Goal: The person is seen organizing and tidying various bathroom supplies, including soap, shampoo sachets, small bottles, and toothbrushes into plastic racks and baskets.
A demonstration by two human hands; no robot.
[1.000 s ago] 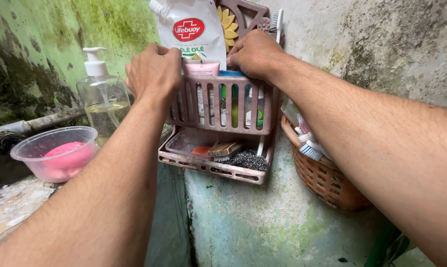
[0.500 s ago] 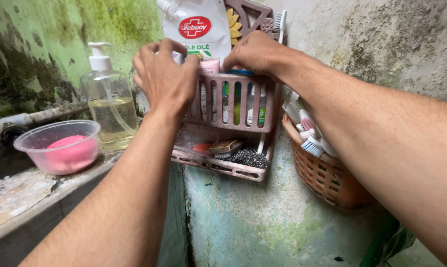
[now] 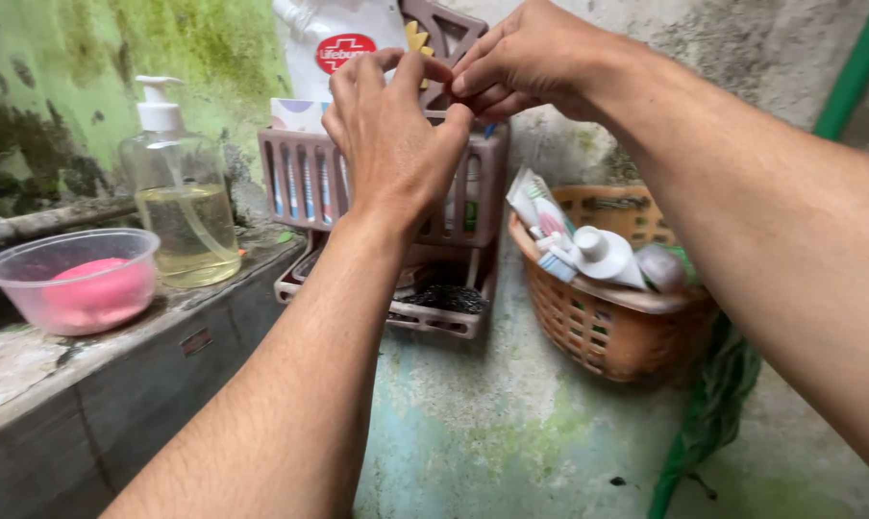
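My left hand (image 3: 396, 135) is raised in front of a brown plastic wall rack (image 3: 300, 178), fingers curled. Coming in from the right, my right hand (image 3: 531, 58) meets it fingertip to fingertip near the rack's top. The fingers of both hands are pinched close; whether anything small sits between them is hidden. A white soap refill pouch (image 3: 334, 43) stands in the rack behind the hands. Tubes show through the rack's slats, and a steel scourer (image 3: 449, 298) lies on its lower tray.
An orange woven basket (image 3: 608, 332) with toothbrushes and tubes hangs to the right. On the stone ledge (image 3: 31, 365) at left stand a clear pump bottle (image 3: 180, 207) and a plastic bowl (image 3: 12, 274) holding pink soap (image 3: 93, 288). A green hose (image 3: 713, 413) hangs at right.
Both hands have come up out of the rack's upper basket and met at the fingertips. The view has shifted right, showing more of the orange basket.
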